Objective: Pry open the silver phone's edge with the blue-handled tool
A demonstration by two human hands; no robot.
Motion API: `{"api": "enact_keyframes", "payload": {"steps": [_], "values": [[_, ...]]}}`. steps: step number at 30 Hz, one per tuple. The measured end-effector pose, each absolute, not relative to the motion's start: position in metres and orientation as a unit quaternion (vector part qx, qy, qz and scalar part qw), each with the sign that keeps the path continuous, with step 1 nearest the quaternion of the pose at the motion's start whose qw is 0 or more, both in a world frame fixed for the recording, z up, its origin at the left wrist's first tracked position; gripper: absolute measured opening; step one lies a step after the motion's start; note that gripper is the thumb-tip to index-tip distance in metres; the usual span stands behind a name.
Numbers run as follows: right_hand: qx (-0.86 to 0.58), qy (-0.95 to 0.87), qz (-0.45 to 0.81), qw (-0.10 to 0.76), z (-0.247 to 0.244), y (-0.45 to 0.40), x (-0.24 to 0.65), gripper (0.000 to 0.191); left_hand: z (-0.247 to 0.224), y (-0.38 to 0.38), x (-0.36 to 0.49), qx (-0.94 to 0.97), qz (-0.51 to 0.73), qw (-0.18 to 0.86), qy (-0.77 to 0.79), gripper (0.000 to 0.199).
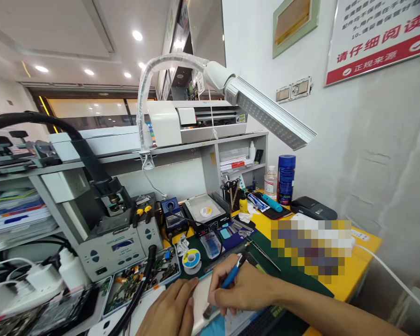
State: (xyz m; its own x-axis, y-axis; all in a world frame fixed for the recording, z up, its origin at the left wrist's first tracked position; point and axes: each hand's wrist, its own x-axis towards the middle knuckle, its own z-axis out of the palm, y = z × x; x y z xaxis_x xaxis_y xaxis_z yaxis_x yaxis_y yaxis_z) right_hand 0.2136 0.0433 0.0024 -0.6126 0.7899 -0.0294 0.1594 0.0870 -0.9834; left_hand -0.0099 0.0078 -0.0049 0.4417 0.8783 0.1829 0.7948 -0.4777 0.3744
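My right hand [241, 284] is closed around a blue pen-like tool [233, 273], whose lower end points down and left. Beneath that hand lies a pale flat item [201, 298], with a small dark piece [208, 311] near the tool's low end. My left hand [171, 308] rests at the left edge of the pale item, fingers nearly together and pressed flat; nothing shows in its grasp. A blue item [213, 325] lies partly hidden below both hands.
A solder spool [191, 261] stands left of my hands, beside a tray of small parts [108, 298]. Tweezers [264, 253] lie on the green mat [294, 270]. Behind are a blue soldering station [174, 217], a grey station [115, 247] and a blue can [286, 179].
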Motion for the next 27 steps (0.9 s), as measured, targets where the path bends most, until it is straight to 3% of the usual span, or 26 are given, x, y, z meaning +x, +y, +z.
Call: {"api": "enact_keyframes", "payload": {"steps": [10,27], "values": [[-0.357,-0.682,0.573,0.282,0.0021,0.0424,0.2131,0.016,0.0018,0.0063,-0.0053,0.847,0.097,0.119,0.509,0.053],[-0.357,-0.676,0.582,0.277,0.003,0.0436,0.2124,0.01,-0.0048,0.0086,-0.0086,0.847,0.108,0.136,0.502,0.053]]}}
